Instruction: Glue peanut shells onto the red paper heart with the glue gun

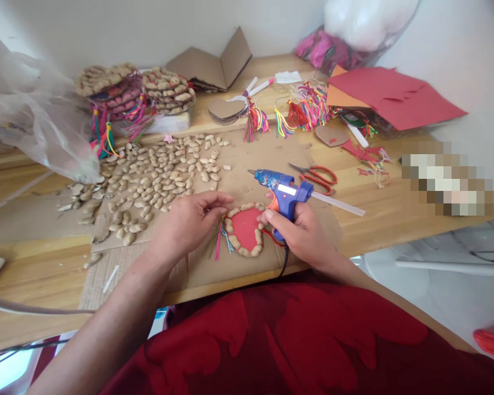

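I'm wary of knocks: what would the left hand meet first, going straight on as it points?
The left hand would probably meet the peanut edging of the red heart first, though depth is unclear.

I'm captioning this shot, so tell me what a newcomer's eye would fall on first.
Most likely the blue glue gun, bright in the right hand near the middle of the view. Just beside it, the red heart edged with peanuts stands out against the cardboard. After that, the eye might go to the spread of loose peanuts on the left and the big red paper at the back right.
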Tool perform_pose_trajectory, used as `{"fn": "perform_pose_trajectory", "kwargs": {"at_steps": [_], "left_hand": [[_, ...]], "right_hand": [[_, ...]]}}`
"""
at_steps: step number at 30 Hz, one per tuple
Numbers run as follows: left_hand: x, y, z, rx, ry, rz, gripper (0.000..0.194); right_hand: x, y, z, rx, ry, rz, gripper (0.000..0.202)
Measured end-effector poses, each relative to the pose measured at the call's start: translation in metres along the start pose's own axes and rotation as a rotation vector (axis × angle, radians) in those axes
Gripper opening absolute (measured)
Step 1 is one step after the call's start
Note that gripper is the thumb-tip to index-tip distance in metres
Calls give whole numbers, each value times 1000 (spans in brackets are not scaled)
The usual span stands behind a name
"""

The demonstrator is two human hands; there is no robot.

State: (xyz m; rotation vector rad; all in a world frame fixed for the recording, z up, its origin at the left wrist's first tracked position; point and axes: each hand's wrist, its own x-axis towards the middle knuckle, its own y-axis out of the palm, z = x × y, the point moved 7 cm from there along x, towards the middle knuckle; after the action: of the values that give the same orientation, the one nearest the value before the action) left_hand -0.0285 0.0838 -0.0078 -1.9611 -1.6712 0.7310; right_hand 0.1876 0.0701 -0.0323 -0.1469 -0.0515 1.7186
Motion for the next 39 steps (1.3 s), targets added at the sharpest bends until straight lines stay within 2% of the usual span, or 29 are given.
{"fn": "perform_pose_trajectory", "kwargs": {"at_steps": [4,9,28,33,39], "left_hand": [[0,-1,0,6,-29,6,32],[0,1,5,-6,-39,12,31],[4,2,4,3,-44,29,25],[4,-1,3,-41,-43,-19,26],[2,-1,-4,-112,52,-14,29]], "right_hand": [[-1,0,1,-25,22,-3,18],[-4,-1,-5,-28,85,-6,34],[-5,-4,0,-152,79,-11,15],[-4,-5,4,-179,90,-7,16],[-3,-2,12,-185,90,62,13]]}}
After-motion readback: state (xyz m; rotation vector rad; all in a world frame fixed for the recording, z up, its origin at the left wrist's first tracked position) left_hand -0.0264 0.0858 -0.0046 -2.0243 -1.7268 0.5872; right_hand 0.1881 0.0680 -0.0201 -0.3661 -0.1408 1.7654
